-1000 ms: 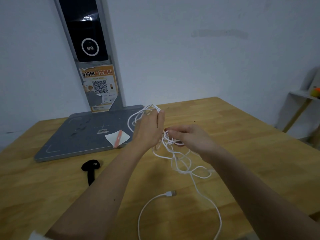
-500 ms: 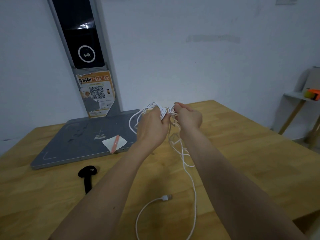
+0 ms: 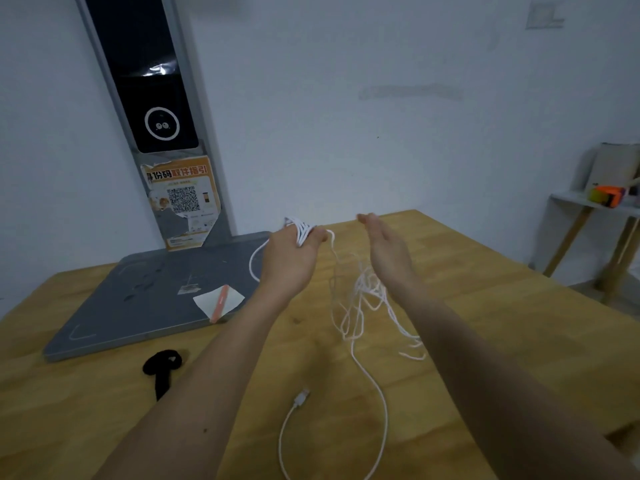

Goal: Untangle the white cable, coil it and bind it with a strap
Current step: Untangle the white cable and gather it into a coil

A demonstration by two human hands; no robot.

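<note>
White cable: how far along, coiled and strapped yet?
Partly coiled: left hand grips a few loops of the white cable. Right hand is open, holding nothing. A tangle hangs below, with the plug end loose on the table. Black strap lies untouched.

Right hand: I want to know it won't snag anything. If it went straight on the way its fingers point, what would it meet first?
The right hand is open, fingers aimed up and away over the wooden table. The way looks free up to the white wall, though depth is unclear.
</note>
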